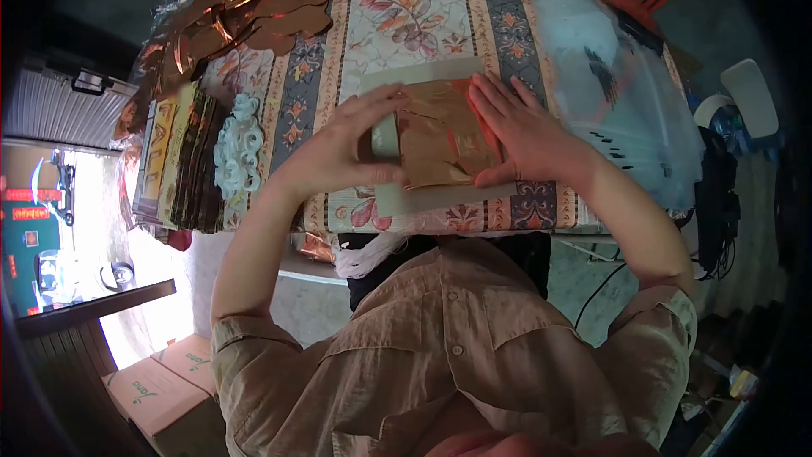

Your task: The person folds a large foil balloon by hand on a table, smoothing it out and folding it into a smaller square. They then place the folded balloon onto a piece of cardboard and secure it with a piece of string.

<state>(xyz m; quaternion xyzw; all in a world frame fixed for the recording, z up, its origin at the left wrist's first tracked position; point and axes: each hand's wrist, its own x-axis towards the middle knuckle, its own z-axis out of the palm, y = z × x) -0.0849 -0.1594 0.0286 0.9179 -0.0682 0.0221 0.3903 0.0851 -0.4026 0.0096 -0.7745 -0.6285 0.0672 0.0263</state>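
A flat, shiny gold-brown foil packet (pixel 441 137) with an orange-red strip along its right side lies in front of me on a pale rectangular sheet (pixel 423 69). My left hand (pixel 338 144) is at the packet's left side, thumb and fingers spread apart, with the fingertips at its top left and the thumb near its lower left. Along the right side rests my right hand (pixel 526 137), fairly flat, its fingers extended over the orange-red edge and its thumb at the lower right corner. Parts of the packet's right edge are hidden under that hand.
A floral cloth (pixel 406 13) covers the table. On the left stand bundled yellow and dark packets (pixel 173 156) beside white ring-shaped pieces (pixel 238 148). Copper-coloured foil sheets (pixel 283 21) lie along the far edge. Clear plastic bags (pixel 609 93) are at the right. Cardboard boxes (pixel 161 385) sit lower left.
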